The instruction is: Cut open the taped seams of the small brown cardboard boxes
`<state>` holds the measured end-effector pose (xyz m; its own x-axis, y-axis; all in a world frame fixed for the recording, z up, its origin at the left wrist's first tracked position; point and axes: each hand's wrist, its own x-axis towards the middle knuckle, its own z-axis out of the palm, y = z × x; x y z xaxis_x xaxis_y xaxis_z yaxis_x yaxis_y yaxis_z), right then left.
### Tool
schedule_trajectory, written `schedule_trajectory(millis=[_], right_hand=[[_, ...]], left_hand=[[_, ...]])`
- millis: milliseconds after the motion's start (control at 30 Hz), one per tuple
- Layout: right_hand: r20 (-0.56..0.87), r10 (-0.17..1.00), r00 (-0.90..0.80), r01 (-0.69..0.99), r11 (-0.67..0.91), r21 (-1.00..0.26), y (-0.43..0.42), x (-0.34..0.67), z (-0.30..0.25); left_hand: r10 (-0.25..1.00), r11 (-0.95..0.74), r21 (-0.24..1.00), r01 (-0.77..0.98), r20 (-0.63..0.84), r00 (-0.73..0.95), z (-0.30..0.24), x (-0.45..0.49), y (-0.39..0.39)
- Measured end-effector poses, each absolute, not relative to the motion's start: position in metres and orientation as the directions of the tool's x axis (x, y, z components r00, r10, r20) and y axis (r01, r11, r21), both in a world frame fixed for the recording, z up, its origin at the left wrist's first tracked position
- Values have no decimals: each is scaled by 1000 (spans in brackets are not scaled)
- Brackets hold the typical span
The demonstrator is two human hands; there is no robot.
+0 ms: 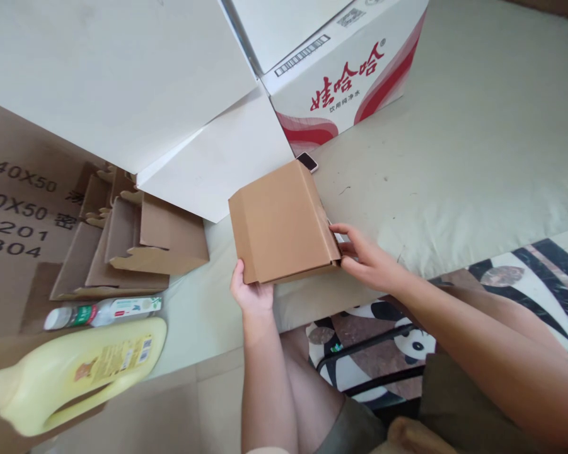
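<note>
1. The box (278,227), brown and closed on top, is at the middle of the scene, over the pale sheet (444,139).
2. The left hand (253,293) grips the box at its near left corner, thumb along the left side and the other fingers mostly hidden beneath.
3. The right hand (366,258) is at the box's right side, fingers bent against the edge by the near right corner; whether they pinch a flap there, I cannot tell.
4. Just beyond the box's far right corner lies a phone (307,161), partly hidden by the box.
5. Farther back stands the water box (347,94), white with red lettering and red bands; a larger white box (113,69) fills the far left.
6. To the left of the box, several brown cartons (173,230) with raised flaps sit nested together, beside a big printed carton (23,208).
7. Nearer on the left, a bottle (106,311) lies on its side, with a yellow jug (94,359) also lying just on its near side.
8. At the near right, below the sheet, is a panda mat (492,274).
</note>
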<state>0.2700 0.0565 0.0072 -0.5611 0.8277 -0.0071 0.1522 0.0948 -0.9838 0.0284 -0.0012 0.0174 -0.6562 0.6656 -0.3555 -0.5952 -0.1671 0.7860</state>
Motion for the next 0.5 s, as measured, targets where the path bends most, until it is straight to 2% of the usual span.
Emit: schedule_trajectory(millis=[500], right_hand=[[43, 830, -557, 232, 205, -951, 57, 269, -2]], left_hand=[[698, -158, 805, -572, -319, -642, 14, 26, -4]])
